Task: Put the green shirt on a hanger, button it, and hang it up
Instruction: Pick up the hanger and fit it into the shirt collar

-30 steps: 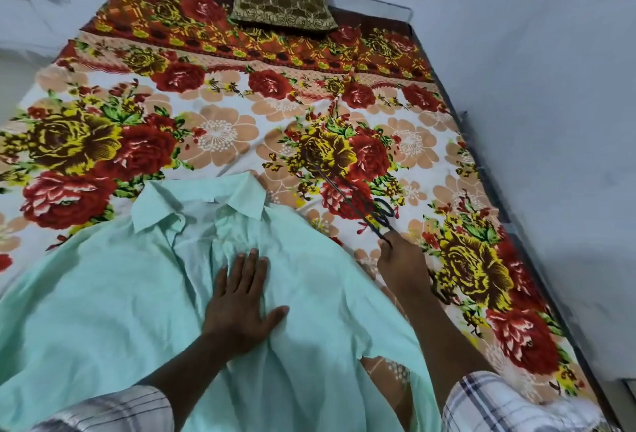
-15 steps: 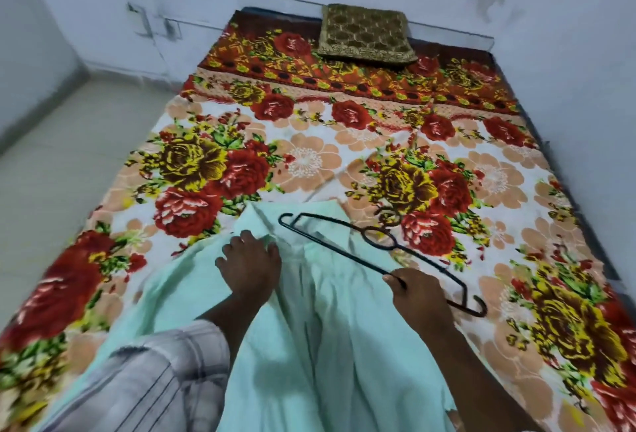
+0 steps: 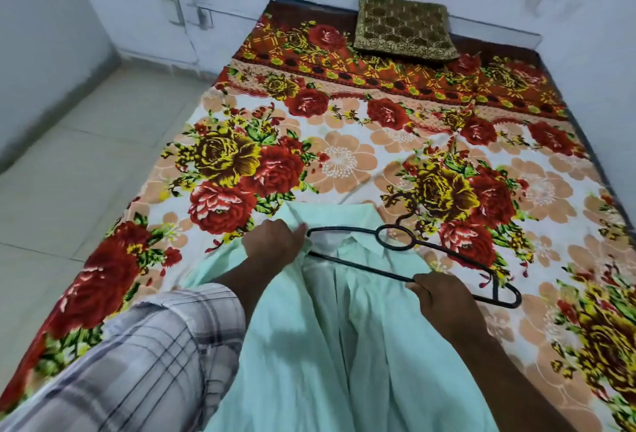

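Note:
The pale green shirt (image 3: 330, 335) lies open on the bed, collar pointing away from me. My left hand (image 3: 273, 242) grips the shirt's left front edge just below the collar and holds it lifted. My right hand (image 3: 444, 300) grips the lower bar of a black hanger (image 3: 392, 238). The hanger hovers over the collar area, its left end right at the opening beside my left hand and its right end out over the bedsheet. Its hook blends into the floral print.
The bed (image 3: 344, 163) carries a floral sheet in red, yellow and peach. A brown patterned cushion (image 3: 404, 27) lies at its far end against the wall. A tiled floor (image 3: 79, 163) runs along the left; a wall borders the bed's right side.
My right hand picked the hanger up off the sheet and brought it left over the collar. My left hand went from lying flat on the shirt to gripping its front edge.

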